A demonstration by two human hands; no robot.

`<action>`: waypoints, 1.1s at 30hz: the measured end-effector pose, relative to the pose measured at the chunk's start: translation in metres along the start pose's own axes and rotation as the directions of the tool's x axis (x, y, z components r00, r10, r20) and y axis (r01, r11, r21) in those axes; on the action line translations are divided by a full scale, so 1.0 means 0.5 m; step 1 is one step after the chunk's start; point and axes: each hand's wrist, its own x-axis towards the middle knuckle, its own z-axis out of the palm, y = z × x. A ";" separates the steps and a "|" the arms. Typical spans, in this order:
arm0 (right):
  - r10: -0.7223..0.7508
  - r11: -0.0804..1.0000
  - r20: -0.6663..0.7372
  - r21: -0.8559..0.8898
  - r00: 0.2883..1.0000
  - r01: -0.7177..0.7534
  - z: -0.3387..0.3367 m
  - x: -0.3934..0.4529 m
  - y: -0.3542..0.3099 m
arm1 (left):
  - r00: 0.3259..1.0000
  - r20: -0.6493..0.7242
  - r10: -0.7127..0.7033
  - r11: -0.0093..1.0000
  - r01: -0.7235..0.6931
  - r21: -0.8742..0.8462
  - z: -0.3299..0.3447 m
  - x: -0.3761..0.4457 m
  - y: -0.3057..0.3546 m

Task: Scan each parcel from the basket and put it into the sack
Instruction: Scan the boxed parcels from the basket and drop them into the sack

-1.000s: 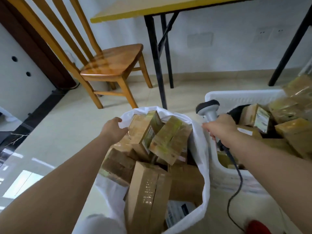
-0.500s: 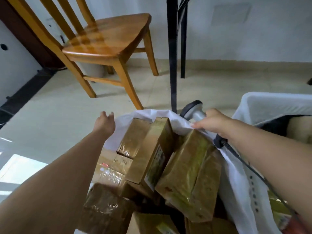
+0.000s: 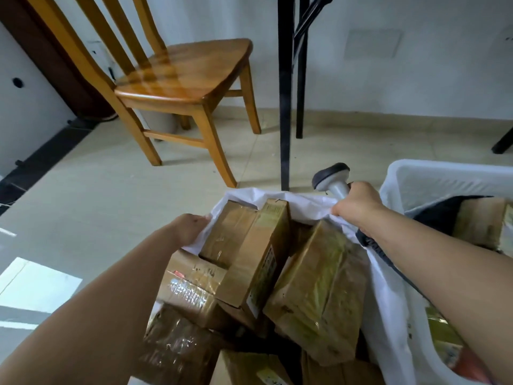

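Pale tiled floor (image 3: 83,218) behind, I see both hands now on the sack (image 3: 388,301) rim: left hand (image 3: 188,229) newly gripping at centre, right hand (image 3: 358,205) pinching it while holding the scanner (image 3: 331,180), so I judge the parcels (image 3: 319,287) get settled before the basket (image 3: 444,176), right, gives more.

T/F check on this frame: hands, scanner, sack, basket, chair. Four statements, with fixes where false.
1. The right hand holds the scanner. True.
2. The left hand lifts a parcel clear of the sack. False: it grips the edge of the white sack.
3. The sack is empty. False: taped cardboard parcels fill it.
4. The white basket stands right of the sack, the wooden chair beyond it. True.
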 end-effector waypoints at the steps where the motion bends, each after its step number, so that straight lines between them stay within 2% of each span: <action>1: 0.001 1.000 -0.016 0.013 1.000 -0.001 -0.004 -0.006 0.002 | 1.000 0.023 0.005 1.000 -0.006 0.021 0.003 -0.007 -0.001; 5: 0.002 1.000 -0.039 0.020 0.999 -0.001 -0.017 -0.029 0.015 | 0.989 0.149 0.013 1.000 -0.014 0.010 0.008 -0.030 -0.016; 7: 0.011 1.000 -0.067 0.029 0.998 -0.009 -0.026 -0.037 0.017 | 0.990 0.127 0.063 0.994 -0.073 0.077 0.013 -0.036 -0.017; 9: 0.016 0.999 -0.087 0.045 0.996 -0.012 -0.032 -0.044 0.017 | 0.992 -0.036 0.122 0.968 -0.111 0.227 0.010 -0.046 -0.008; 11: 0.014 0.999 -0.092 0.051 0.996 -0.010 -0.037 -0.053 0.018 | 0.958 -0.231 0.167 0.953 -0.097 0.288 -0.002 -0.063 0.005; 14: 0.000 0.998 -0.123 0.070 0.992 0.009 -0.051 -0.064 0.013 | 0.877 -0.459 0.141 0.990 -0.116 0.082 -0.046 -0.086 0.023; 16: -0.025 0.994 -0.199 0.100 0.980 0.046 -0.069 -0.070 0.002 | 0.814 -0.573 0.091 0.989 -0.142 -0.043 -0.087 -0.104 0.046; 19: -0.060 0.977 -0.343 0.173 0.937 0.126 -0.093 -0.078 -0.010 | 0.736 -0.673 0.071 0.979 -0.180 -0.094 -0.124 -0.128 0.076; 23: -0.019 0.980 -0.358 0.177 0.933 0.089 -0.119 -0.085 -0.016 | 0.768 -0.612 0.188 0.976 -0.216 0.029 -0.149 -0.153 0.102; 26: -0.043 0.978 -0.386 0.173 0.922 0.118 -0.132 -0.085 -0.028 | 0.758 -0.618 0.207 0.961 -0.276 -0.017 -0.167 -0.157 0.114; 30: -0.063 0.995 -0.306 0.051 0.950 0.083 -0.114 -0.117 -0.003 | 0.824 -0.524 0.216 0.970 -0.241 0.020 -0.138 -0.165 0.073; 33: -0.029 0.998 -0.283 0.045 0.959 0.043 -0.112 -0.132 0.032 | 0.840 -0.503 0.204 0.961 -0.270 -0.061 -0.130 -0.169 0.030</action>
